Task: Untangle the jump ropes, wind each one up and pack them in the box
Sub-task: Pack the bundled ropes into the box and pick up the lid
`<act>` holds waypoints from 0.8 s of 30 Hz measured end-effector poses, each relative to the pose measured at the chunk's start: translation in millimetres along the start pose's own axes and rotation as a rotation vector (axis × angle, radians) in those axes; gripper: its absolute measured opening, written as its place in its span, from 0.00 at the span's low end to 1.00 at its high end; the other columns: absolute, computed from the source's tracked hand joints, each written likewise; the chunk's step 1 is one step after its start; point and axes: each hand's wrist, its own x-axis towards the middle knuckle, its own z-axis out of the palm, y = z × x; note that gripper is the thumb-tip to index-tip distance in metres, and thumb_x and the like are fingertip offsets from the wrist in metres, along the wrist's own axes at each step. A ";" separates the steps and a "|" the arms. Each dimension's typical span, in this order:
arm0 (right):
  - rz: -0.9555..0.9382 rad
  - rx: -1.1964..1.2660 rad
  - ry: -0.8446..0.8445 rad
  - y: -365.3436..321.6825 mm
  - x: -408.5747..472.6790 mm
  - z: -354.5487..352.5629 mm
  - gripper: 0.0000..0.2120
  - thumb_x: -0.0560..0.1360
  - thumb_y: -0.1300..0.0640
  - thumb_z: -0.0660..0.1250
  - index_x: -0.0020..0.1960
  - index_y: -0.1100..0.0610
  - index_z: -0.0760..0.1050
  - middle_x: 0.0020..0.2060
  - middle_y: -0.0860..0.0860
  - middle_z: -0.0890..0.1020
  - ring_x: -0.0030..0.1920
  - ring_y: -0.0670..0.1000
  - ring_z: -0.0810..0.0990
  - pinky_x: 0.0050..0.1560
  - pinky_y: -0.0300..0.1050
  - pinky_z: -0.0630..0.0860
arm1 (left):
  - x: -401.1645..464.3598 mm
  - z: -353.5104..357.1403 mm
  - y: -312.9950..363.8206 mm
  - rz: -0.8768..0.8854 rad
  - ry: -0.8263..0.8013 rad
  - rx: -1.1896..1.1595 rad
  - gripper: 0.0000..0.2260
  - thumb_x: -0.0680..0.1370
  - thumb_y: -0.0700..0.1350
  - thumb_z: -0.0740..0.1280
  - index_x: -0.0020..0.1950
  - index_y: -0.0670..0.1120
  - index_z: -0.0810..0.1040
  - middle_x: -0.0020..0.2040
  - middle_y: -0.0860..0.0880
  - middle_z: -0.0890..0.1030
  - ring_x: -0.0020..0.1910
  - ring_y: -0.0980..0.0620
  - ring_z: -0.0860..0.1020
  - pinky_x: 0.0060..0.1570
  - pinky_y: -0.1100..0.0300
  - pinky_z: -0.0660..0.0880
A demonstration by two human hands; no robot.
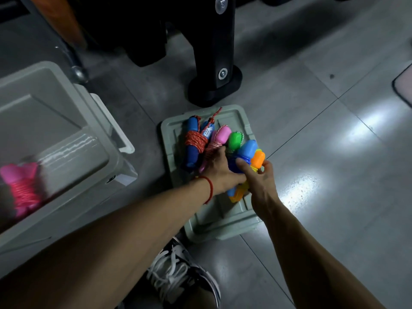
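Sneaker [178, 270] at bottom centre, white laces, on grey tile floor [323, 134]. Both forearms reach forward over it to the lid [223, 221], a pale green box lid lying flat on the floor. Wound ropes are piled on the lid: blue-handled rope [193, 141] with orange cord wrapped round it at left, pink-handled rope [220, 136] beside it, green handle [235, 140], light blue handle [248, 149], orange handle [258, 159] at right.

Left hand [219, 172], red string on the wrist, lies palm-down on the pile, fingers curled onto the pink-handled rope and the blue bundle under it; exact grip hidden. Right hand [259, 181] has thumb and fingers curled round the orange/blue bundle, holding it.

Box [73, 103], pale grey, sits well left of the lid, one pink rope [23, 188] already inside, blurred. Black stand [215, 63] behind the lid.
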 end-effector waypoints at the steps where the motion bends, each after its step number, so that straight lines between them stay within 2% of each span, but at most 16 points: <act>1: 0.017 -0.009 -0.002 -0.5 0.2 -0.7 0.33 0.67 0.52 0.80 0.65 0.60 0.67 0.49 0.58 0.81 0.46 0.56 0.85 0.40 0.51 0.82 | 0.9 -1.3 -1.7 -0.011 0.011 -0.055 0.45 0.67 0.48 0.77 0.79 0.48 0.58 0.72 0.48 0.70 0.70 0.48 0.70 0.67 0.59 0.67; 3: 0.050 -0.001 -0.030 0.5 -1.4 -4.5 0.35 0.66 0.49 0.79 0.66 0.58 0.66 0.54 0.60 0.81 0.52 0.61 0.85 0.47 0.60 0.82 | 0.3 -1.6 -5.2 -0.019 0.009 -0.121 0.47 0.66 0.46 0.78 0.80 0.49 0.56 0.72 0.48 0.70 0.70 0.49 0.71 0.68 0.56 0.69; 5: 0.063 0.019 -0.054 6.6 -4.1 -12.4 0.34 0.69 0.50 0.78 0.66 0.60 0.66 0.57 0.64 0.80 0.54 0.68 0.82 0.43 0.61 0.82 | -2.6 5.0 -11.0 -0.002 -0.025 -0.142 0.49 0.67 0.43 0.77 0.81 0.49 0.53 0.73 0.49 0.69 0.71 0.50 0.70 0.64 0.60 0.69; 7: 0.056 0.031 -0.068 15.8 -7.5 -21.3 0.30 0.72 0.52 0.78 0.65 0.62 0.66 0.56 0.69 0.79 0.48 0.74 0.81 0.37 0.64 0.80 | -6.3 12.6 -17.0 0.034 -0.046 -0.168 0.50 0.66 0.42 0.77 0.81 0.50 0.52 0.72 0.49 0.69 0.69 0.51 0.70 0.57 0.64 0.69; 10: 0.046 0.035 -0.090 27.7 -15.1 -36.7 0.31 0.72 0.53 0.78 0.62 0.65 0.64 0.52 0.76 0.74 0.42 0.78 0.79 0.32 0.72 0.77 | -9.4 19.7 -25.2 0.042 -0.057 -0.242 0.53 0.60 0.48 0.76 0.81 0.52 0.53 0.64 0.50 0.72 0.60 0.53 0.72 0.47 0.69 0.73; 12: 0.012 0.032 -0.090 27.8 -22.7 -44.1 0.31 0.71 0.52 0.78 0.63 0.65 0.65 0.54 0.75 0.74 0.46 0.75 0.80 0.39 0.75 0.78 | -12.6 23.9 -32.1 0.008 -0.060 -0.296 0.53 0.57 0.54 0.77 0.79 0.54 0.59 0.58 0.50 0.73 0.56 0.54 0.73 0.53 0.65 0.74; 14: -0.009 -0.004 -0.104 21.2 -31.7 -49.0 0.31 0.71 0.50 0.78 0.64 0.61 0.67 0.57 0.72 0.76 0.54 0.73 0.80 0.49 0.72 0.79 | -18.1 27.9 -37.9 -0.023 -0.107 -0.383 0.50 0.54 0.59 0.81 0.74 0.54 0.68 0.61 0.49 0.77 0.59 0.52 0.77 0.62 0.53 0.76; 16: -0.027 -0.045 -0.145 7.5 -44.5 -48.6 0.29 0.71 0.49 0.78 0.63 0.57 0.68 0.57 0.71 0.76 0.53 0.72 0.80 0.48 0.67 0.80 | -26.7 25.4 -41.0 -0.046 -0.124 -0.484 0.47 0.52 0.62 0.83 0.68 0.52 0.73 0.63 0.46 0.78 0.62 0.47 0.78 0.62 0.46 0.77; 20: -0.106 -0.027 -0.236 -32.0 -78.0 -23.6 0.34 0.66 0.45 0.80 0.64 0.56 0.69 0.56 0.64 0.78 0.53 0.63 0.82 0.52 0.70 0.77 | -62.3 -16.0 -24.4 0.059 -0.084 -0.565 0.44 0.55 0.59 0.84 0.68 0.58 0.71 0.65 0.49 0.78 0.65 0.49 0.77 0.64 0.46 0.75; 22: -0.171 -0.045 -0.334 -54.1 -94.6 2.5 0.31 0.69 0.47 0.79 0.63 0.58 0.68 0.56 0.66 0.77 0.53 0.66 0.81 0.48 0.68 0.80 | -88.5 -47.1 -16.1 0.111 -0.047 -0.631 0.43 0.58 0.52 0.83 0.69 0.53 0.69 0.64 0.46 0.79 0.64 0.47 0.78 0.65 0.45 0.75; 24: -0.232 -0.101 -0.452 -77.3 -109.7 34.7 0.25 0.71 0.50 0.77 0.59 0.57 0.66 0.50 0.65 0.77 0.46 0.70 0.81 0.40 0.61 0.80 | -122.0 -84.8 -10.6 0.145 0.046 -0.689 0.42 0.59 0.48 0.82 0.68 0.49 0.66 0.64 0.43 0.79 0.63 0.46 0.79 0.63 0.43 0.76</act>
